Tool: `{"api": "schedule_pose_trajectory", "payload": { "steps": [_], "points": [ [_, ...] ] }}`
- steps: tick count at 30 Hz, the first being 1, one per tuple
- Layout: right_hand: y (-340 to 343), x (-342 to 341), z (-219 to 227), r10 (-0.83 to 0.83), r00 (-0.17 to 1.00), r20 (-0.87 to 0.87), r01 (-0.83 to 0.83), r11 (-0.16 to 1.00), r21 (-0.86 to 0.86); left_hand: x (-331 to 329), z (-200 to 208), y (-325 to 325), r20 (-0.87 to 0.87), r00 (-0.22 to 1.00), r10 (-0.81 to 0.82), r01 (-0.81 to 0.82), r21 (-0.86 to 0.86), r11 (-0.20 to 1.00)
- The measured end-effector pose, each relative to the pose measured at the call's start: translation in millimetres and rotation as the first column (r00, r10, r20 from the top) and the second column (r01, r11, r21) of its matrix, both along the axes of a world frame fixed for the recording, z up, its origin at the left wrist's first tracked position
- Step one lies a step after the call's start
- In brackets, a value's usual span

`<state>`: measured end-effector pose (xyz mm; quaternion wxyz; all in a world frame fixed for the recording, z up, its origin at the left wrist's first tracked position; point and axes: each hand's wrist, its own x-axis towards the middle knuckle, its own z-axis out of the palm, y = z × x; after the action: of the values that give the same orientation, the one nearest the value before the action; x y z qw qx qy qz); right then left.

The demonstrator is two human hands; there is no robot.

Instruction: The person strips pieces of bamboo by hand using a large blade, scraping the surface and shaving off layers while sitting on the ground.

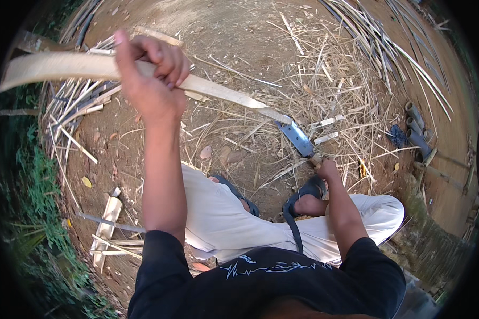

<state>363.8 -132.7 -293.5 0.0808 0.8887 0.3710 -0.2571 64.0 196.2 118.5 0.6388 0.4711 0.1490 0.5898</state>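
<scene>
My left hand (157, 72) is closed around a long, pale bamboo strip (223, 94), thumb pointing up along it. One end of the strip runs off to the left and curves in the picture; its other end slants down to the right. There it meets the blade of a broad knife (296, 139), at the blade's far end. My right hand (327, 169) grips the knife's handle low down, above my right foot. Whether the edge has entered the strip I cannot tell.
Thin shavings (324, 80) lie heaped beyond the knife. Split sticks (80, 103) are piled at the left, long strips (378, 42) at the far right. Cut bamboo tubes (414, 125) stand at the right. A split bamboo piece (107, 226) rests at the lower left, near green plants (37, 196).
</scene>
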Motion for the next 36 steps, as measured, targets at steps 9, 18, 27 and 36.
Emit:
{"api": "schedule_pose_trajectory", "payload": {
  "steps": [9, 18, 27, 36],
  "points": [
    [9.1, -21.0, -8.3, 0.092, 0.992, 0.09, -0.095, 0.995, 0.03, 16.0, 8.0, -11.6, -0.056, 0.993, 0.107, -0.104, 0.056, 0.993],
    [51.2, -41.8, 129.1, -0.192, 0.947, -0.258, 0.234, 0.962, 0.142, 40.8, 7.4, -19.6, -0.079, 0.965, 0.249, -0.251, -0.011, 0.968],
    [-8.5, -112.2, 210.2, -0.179, 0.708, -0.683, 0.638, 0.576, 0.511, 79.0, -1.2, -36.0, -0.17, 0.868, 0.466, -0.447, 0.14, 0.884],
    [71.0, -169.5, 316.4, 0.333, 0.748, -0.574, 0.579, 0.094, 0.81, 95.4, -6.5, -56.8, -0.195, 0.807, 0.557, -0.509, 0.248, 0.824]
  ]
}}
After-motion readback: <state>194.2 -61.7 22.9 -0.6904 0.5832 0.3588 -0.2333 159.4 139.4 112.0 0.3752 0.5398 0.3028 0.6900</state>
